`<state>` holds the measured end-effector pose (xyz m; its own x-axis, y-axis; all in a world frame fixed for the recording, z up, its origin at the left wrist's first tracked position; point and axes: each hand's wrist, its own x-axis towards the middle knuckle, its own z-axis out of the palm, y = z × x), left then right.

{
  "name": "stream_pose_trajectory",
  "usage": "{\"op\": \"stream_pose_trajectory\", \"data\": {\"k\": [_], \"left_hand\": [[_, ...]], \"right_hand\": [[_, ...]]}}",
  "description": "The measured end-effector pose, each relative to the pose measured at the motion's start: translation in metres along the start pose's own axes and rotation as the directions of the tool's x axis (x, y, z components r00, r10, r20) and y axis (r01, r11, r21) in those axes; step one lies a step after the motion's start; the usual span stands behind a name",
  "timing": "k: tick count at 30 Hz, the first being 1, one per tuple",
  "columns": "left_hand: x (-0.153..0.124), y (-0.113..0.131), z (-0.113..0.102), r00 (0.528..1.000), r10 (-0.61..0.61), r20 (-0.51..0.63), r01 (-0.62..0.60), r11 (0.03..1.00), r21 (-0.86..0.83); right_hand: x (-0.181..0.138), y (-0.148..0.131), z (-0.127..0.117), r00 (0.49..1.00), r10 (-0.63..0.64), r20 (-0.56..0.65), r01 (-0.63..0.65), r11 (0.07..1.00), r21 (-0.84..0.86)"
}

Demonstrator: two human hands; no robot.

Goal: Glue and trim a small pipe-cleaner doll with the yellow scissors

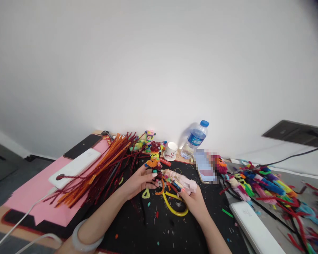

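Note:
My left hand pinches the lower part of a small pipe-cleaner figure with a yellow face, a dark red top and an orange collar, held upright over the black mat. My right hand is closed around a pink glue gun whose tip points left toward the figure's base. A yellow pipe-cleaner loop lies on the mat under both hands. A pale bangle sits on my left wrist.
A fan of red and orange pipe cleaners lies left, over pink paper with a white power bank. Behind stand a paper cup and water bottle. Mixed coloured pipe cleaners and a white slab fill the right.

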<state>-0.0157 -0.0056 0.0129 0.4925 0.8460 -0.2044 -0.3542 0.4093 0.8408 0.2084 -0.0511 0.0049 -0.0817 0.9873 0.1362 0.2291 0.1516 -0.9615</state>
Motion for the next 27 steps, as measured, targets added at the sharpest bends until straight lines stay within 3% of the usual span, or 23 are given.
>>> {"op": "stream_pose_trajectory", "data": {"k": [27], "left_hand": [[-0.0005, -0.0028, -0.0022, 1.0, -0.011, 0.01, 0.012, 1.0, -0.019]], "right_hand": [[0.0006, -0.0054, -0.0021, 0.993, -0.096, 0.062, 0.102, 0.988, -0.112]]}}
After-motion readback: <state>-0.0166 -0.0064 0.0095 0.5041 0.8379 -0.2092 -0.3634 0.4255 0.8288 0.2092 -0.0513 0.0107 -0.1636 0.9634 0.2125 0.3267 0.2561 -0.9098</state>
